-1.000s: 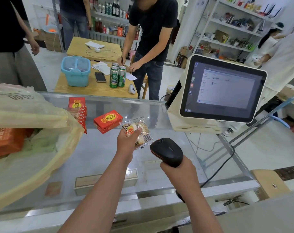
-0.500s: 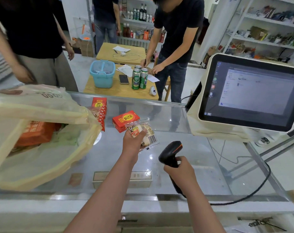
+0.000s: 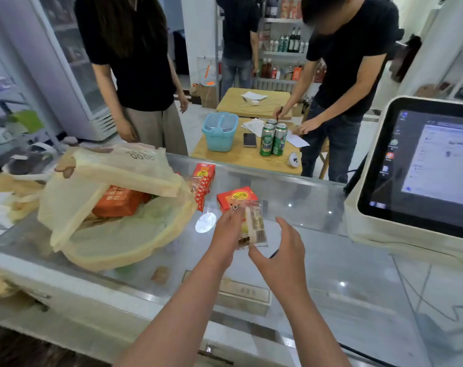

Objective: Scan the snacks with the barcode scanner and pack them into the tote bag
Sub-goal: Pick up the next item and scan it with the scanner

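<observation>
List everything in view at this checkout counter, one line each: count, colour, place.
tote bag: one, pale yellow, lying open at the counter's left
orange pack: one, orange, inside the tote bag
near red box: one, red, on the counter beyond the hands
far red box: one, red, further back
spotted packet: one, red with white dots, by the bag's mouth
glass counter: one, clear
screen: one, white-framed, at the counter's right
wooden table: one, tan, behind the counter
cans: three, green, on the table
basket: one, light blue, on the table
phone: one, dark, between the basket and the cans
snack packet: one, clear
left hand: pinches the snack packet
right hand: fingers spread, holding nothing
</observation>
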`<state>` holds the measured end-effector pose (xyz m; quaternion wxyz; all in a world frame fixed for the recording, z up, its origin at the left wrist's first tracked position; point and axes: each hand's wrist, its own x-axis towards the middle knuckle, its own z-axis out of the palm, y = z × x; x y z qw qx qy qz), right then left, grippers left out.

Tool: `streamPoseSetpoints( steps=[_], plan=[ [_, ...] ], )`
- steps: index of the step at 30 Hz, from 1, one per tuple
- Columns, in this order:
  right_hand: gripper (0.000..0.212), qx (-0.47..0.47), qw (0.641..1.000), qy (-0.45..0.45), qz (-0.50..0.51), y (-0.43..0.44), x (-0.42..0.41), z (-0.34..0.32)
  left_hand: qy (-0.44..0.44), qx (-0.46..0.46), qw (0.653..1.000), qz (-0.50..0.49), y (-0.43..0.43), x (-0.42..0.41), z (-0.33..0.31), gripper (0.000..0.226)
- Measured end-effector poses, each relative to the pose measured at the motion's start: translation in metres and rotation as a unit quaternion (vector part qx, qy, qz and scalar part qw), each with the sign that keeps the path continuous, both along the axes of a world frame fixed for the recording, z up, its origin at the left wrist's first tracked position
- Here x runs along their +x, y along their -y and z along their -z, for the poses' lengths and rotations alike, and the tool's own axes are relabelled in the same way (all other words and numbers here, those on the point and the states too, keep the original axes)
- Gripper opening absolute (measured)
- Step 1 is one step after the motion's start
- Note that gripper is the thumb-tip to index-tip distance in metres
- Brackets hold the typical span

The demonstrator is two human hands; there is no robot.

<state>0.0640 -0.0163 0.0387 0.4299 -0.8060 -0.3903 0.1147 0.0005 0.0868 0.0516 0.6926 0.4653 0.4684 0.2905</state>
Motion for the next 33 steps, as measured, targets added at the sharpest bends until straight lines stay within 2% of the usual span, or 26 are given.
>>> streamPoseSetpoints(
  steps=[3,7,9,13,15,18,22,24,26,28,30,32,33],
  plan=[
    [0.069,0.076,0.988,-0.046,-0.126,-0.028,-0.021,-0.014,0.008,0.001,1.0,0.006,-0.003,-0.016,-0.023,0.048],
    [0.046,0.121,0.974,-0.157,-0.109,-0.052,-0.048,-0.025,-0.032,0.038,0.999,0.014,-0.017,-0.066,-0.047,0.049],
    [0.036,0.121,0.966,-0.201,-0.109,-0.063,-0.062,-0.029,-0.06,0.055,0.997,-0.012,-0.029,-0.096,-0.053,0.048],
    [0.028,0.098,0.947,-0.258,-0.165,-0.088,-0.095,-0.029,-0.105,0.076,0.975,-0.182,-0.058,-0.15,-0.059,0.051],
    [0.022,0.041,0.935,-0.297,-0.191,-0.101,-0.11,-0.027,-0.077,0.085,0.971,-0.209,-0.072,-0.168,-0.064,0.051],
    [0.013,-0.055,0.926,-0.313,-0.202,-0.123,-0.128,-0.024,-0.001,0.086,0.972,-0.22,-0.097,-0.179,-0.074,0.036],
    [0.009,-0.058,0.918,-0.352,-0.175,-0.161,-0.149,-0.033,0.001,0.136,0.95,-0.281,-0.134,-0.189,-0.082,0.031],
    [0.011,-0.023,0.915,-0.373,-0.151,-0.185,-0.156,-0.045,-0.034,0.18,0.942,-0.279,-0.147,-0.199,-0.09,0.031],
    [0.016,0.034,0.939,-0.323,-0.115,-0.208,-0.161,-0.052,-0.096,0.257,0.932,-0.238,-0.158,-0.212,-0.098,0.034],
    [0.017,0.115,0.957,-0.255,-0.072,-0.224,-0.164,-0.059,-0.188,0.354,0.896,-0.189,-0.165,-0.223,-0.111,0.044],
    [0.009,0.175,0.957,-0.227,-0.033,-0.234,-0.17,-0.061,-0.269,0.42,0.853,-0.154,-0.171,-0.232,-0.121,0.049],
    [0.01,0.16,0.948,-0.273,-0.028,-0.244,-0.185,-0.055,-0.307,0.427,0.841,-0.129,-0.178,-0.24,-0.129,0.05],
    [0.014,0.134,0.937,-0.319,-0.039,-0.249,-0.193,-0.049,-0.313,0.417,0.846,-0.114,-0.18,-0.244,-0.133,0.051]
  ],
)
